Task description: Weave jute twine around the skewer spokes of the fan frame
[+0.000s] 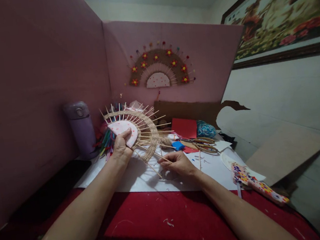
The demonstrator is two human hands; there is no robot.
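Observation:
My left hand (123,150) grips a half-round fan (152,136) by its pink, red-dotted centre panel (126,130), thumb on top. Thin wooden sticks fan out from that panel, and a band of brown twine is woven through them in an arc. My right hand (180,164) is closed in a pinch at the lower right end of the fan, beside the last sticks. What its fingertips hold is too small to make out.
Scissors (203,142), a blue piece (177,145), red sheets (184,128) and blue yarn (206,129) lie behind the hands. A purple flask (82,129) stands left. A flower-patterned glue gun (258,184) rests right. A finished flowered fan (157,64) hangs on the pink board.

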